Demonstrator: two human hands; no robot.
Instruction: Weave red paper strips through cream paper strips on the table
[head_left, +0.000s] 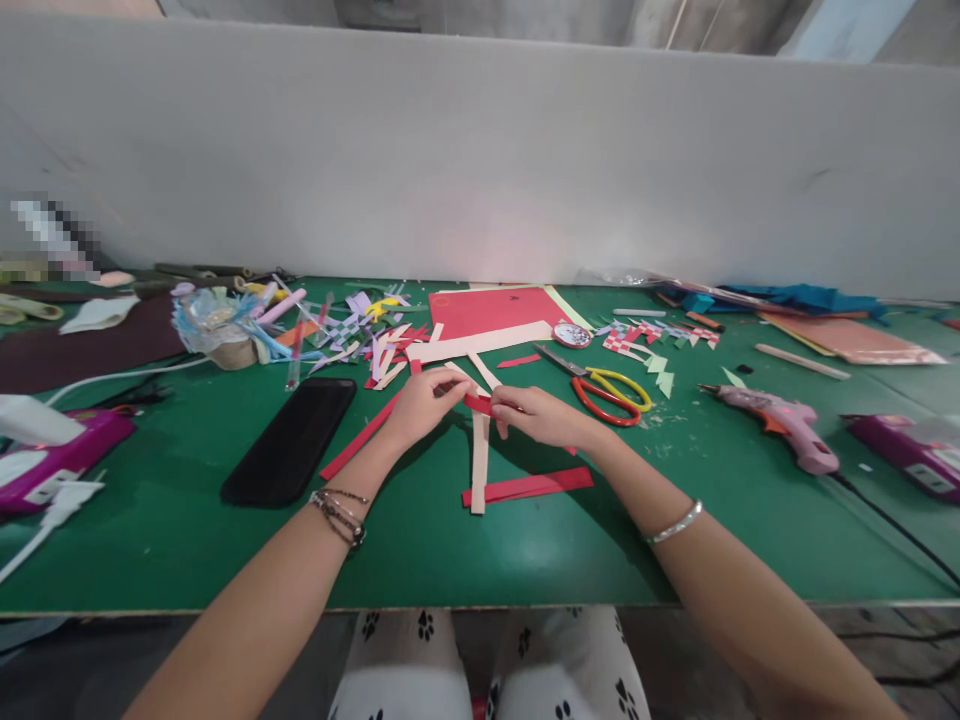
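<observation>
While the left hand (425,405) and right hand (534,414) clamp their fingers on 1 short red strip (478,403), light, even tension should prevent creasing.

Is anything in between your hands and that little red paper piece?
No, nothing visible is. The left hand and right hand already hold the small red strip between their fingertips. The scissors lie off to the right, not in between.
</observation>
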